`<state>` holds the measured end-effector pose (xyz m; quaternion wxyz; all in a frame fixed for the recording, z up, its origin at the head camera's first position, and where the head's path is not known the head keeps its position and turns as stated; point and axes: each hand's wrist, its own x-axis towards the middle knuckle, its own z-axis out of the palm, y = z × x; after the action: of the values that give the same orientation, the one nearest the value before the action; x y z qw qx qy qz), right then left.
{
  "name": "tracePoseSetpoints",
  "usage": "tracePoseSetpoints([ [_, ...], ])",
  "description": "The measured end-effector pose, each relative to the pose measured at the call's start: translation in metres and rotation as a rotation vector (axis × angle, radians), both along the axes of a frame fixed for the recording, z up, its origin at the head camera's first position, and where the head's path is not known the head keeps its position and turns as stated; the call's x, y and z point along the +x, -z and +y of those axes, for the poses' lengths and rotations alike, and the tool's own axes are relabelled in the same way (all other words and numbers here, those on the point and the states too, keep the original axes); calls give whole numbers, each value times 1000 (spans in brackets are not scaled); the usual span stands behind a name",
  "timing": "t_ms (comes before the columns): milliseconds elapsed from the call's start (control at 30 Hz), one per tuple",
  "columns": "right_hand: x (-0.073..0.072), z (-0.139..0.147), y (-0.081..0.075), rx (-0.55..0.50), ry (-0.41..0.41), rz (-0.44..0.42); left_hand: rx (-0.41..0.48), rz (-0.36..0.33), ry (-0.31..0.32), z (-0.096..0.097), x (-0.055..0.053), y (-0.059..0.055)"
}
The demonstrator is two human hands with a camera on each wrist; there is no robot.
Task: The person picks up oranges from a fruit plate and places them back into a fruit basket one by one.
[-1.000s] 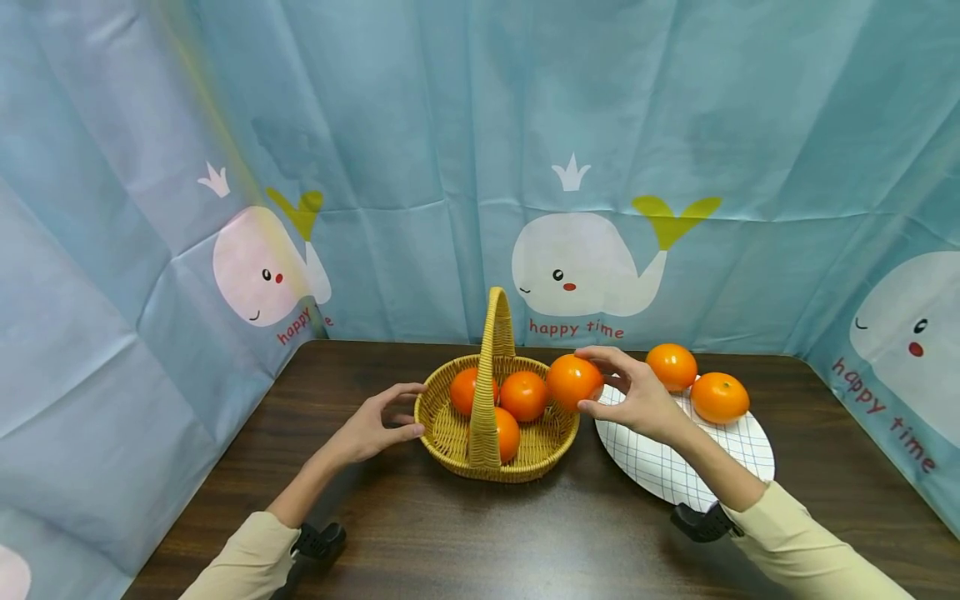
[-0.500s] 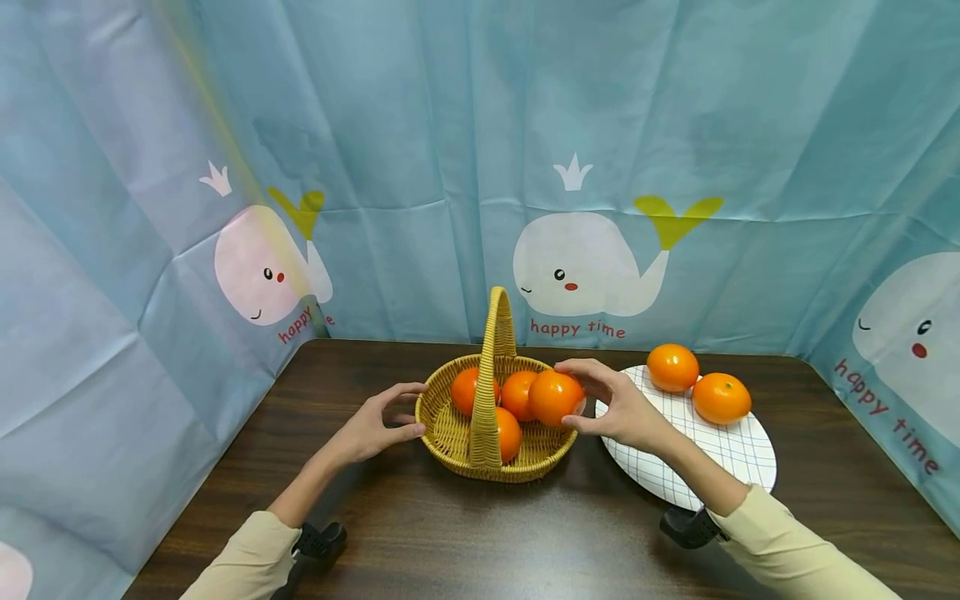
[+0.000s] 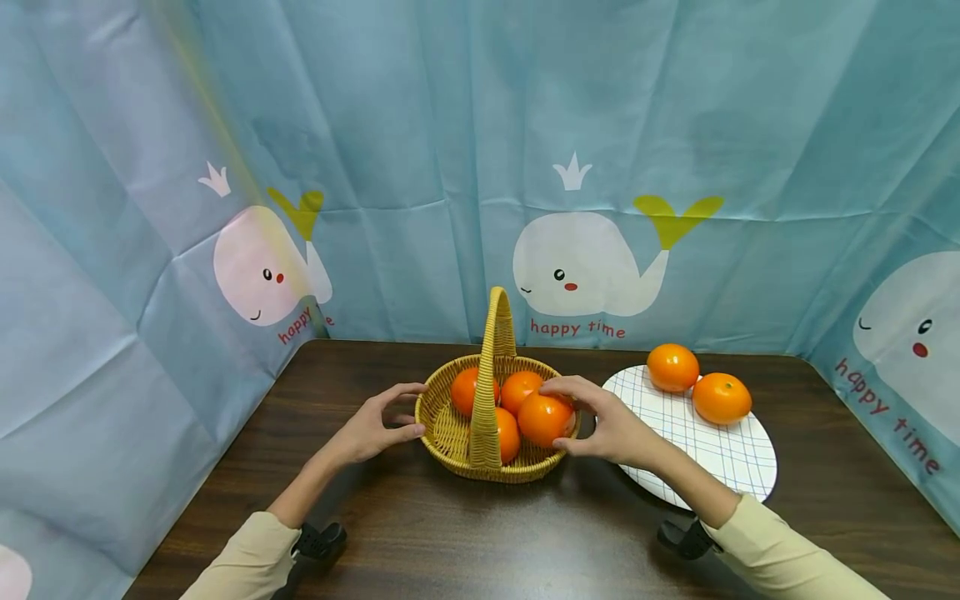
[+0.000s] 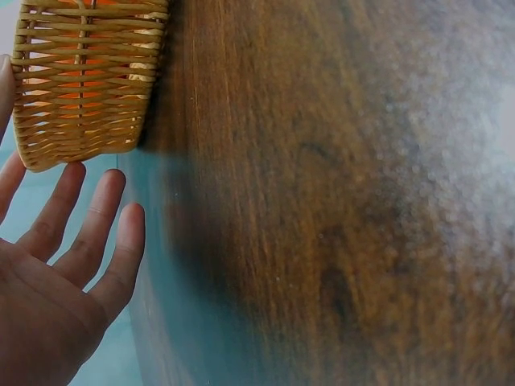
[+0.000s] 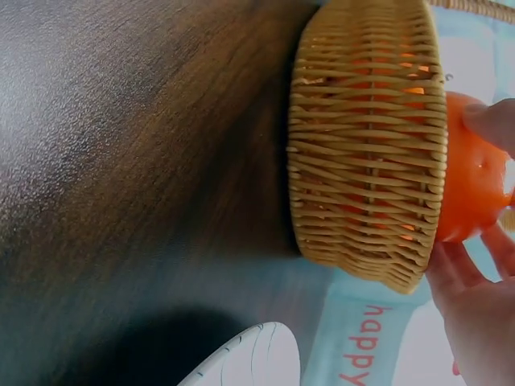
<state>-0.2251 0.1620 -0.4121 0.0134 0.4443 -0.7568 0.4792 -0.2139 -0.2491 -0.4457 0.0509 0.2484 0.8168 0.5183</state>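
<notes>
A yellow wicker basket (image 3: 525, 473) with a tall handle stands on the table. Inside it, several oranges sit together. My right hand (image 3: 615, 427) grips one orange (image 3: 542, 419) between thumb and fingers, low in the basket's right side. In the right wrist view this orange (image 5: 473, 181) shows above the woven rim, with the thumb on it. My left hand (image 3: 375, 427) is at the basket's left side, thumb and fingers spread along the rim. The left wrist view shows its outstretched fingers touching the wicker or close to it; the thumb is partly cut off.
Right of the basket lies a white plate (image 3: 705, 450) with a grid pattern. Two oranges rest at its far side, one (image 3: 672, 367) behind the other (image 3: 721, 398). A blue curtain (image 3: 420, 167) with whale prints hangs behind the dark wooden table (image 3: 465, 542).
My right hand has carried the orange leftward and down, from over the basket's right rim into the basket beside the other oranges. The left hand stays at the rim.
</notes>
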Motion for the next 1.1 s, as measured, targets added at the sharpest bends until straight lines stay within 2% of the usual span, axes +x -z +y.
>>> tracePoseSetpoints([
  [267, -1, 9, -2, 0, 28, 97, 7, -2, 6, 1, 1, -1],
  [467, -4, 30, -5, -19, 51, 23, 18, 28, 12, 0, 2, -2],
  [567, -5, 42, -5, -6, 94, 21, 23, 38, 15, 1, 3, -2],
  [967, -1, 91, -15, 48, 276, -3, 4, 7, 6, 1, 1, -2],
  [1100, -1, 107, -16, 47, 311, -26, 4, 7, 11, 0, 1, -1],
])
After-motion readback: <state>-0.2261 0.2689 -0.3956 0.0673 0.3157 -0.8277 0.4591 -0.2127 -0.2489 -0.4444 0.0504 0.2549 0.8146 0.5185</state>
